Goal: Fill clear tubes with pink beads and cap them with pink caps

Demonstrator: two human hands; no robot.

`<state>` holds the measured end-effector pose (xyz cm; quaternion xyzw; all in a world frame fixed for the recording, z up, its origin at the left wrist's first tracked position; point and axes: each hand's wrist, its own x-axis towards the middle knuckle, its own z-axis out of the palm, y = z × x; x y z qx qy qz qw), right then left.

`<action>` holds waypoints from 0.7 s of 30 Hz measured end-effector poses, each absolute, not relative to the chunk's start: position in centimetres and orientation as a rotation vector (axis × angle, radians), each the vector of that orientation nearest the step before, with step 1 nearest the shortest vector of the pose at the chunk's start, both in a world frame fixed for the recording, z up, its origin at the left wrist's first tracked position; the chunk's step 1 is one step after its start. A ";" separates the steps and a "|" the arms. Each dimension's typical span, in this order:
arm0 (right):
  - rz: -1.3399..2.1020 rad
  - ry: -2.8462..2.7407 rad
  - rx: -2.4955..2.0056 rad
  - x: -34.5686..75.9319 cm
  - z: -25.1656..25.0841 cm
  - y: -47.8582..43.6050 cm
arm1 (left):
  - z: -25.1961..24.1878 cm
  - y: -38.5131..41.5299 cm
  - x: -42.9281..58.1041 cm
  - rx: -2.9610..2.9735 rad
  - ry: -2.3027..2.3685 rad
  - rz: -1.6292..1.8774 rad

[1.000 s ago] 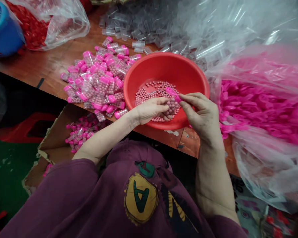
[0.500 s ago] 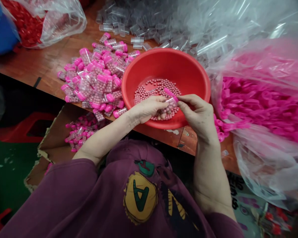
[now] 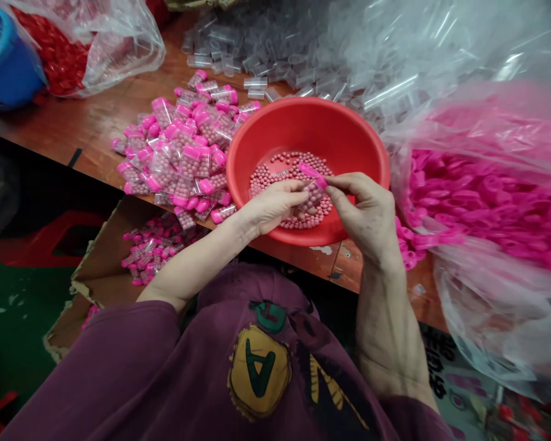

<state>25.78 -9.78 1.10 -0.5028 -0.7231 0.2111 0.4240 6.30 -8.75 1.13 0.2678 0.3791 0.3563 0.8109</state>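
Observation:
Over the red basin (image 3: 349,131), my left hand (image 3: 278,205) is closed around a small clear tube (image 3: 313,195) with pink beads in it. My right hand (image 3: 365,205) pinches a bright pink flip cap (image 3: 320,182) at the tube's end, its lid standing up to the left. Whether the cap is fully seated on the tube I cannot tell. Loose pink beads (image 3: 294,165) lie on the basin's floor below both hands. Left of the basin is a heap of filled, pink-capped tubes (image 3: 179,147).
Empty clear tubes (image 3: 275,52) are piled behind the basin. A plastic bag of pink caps (image 3: 487,202) lies on the right. Far left are a blue bucket (image 3: 9,67) and a bag of red pieces (image 3: 57,55). A cardboard box (image 3: 103,251) below the table edge holds more filled tubes.
The pink cap and tube have tilted slightly between my fingers, while both hands stay nearly in place. The whole view has shifted slightly, with the table sitting a little lower.

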 end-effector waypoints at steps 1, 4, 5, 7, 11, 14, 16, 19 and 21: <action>0.518 -1.851 -1.245 26.1 0.9 -9.7 | 1.1 -8.8 6.3 0.563 0.813 0.755; 0.456 -1.953 -1.252 27.5 0.0 -9.2 | 0.9 -8.7 6.2 0.528 0.824 0.728; 0.380 -1.976 -1.285 28.0 -0.4 -9.0 | 0.9 -8.7 6.2 0.516 0.827 0.723; 0.195 -1.969 -1.362 28.6 -0.9 -8.8 | 1.0 -8.6 6.2 0.498 0.834 0.715; 0.290 -1.754 -1.359 27.7 -0.5 -9.0 | 1.4 -8.4 6.3 0.492 0.822 0.736; 0.561 -1.610 -1.296 26.2 0.2 -9.3 | 1.3 -8.4 6.5 0.482 0.792 0.781; 0.648 -1.580 -1.275 25.3 0.1 -9.4 | 1.0 -8.6 6.6 0.474 0.800 0.812; 0.679 -1.533 -1.251 24.6 -0.6 -9.4 | 0.9 -8.8 6.8 0.467 0.827 0.857; 0.677 -1.498 -1.242 24.3 -1.1 -9.4 | 1.1 -9.0 6.9 0.460 0.837 0.876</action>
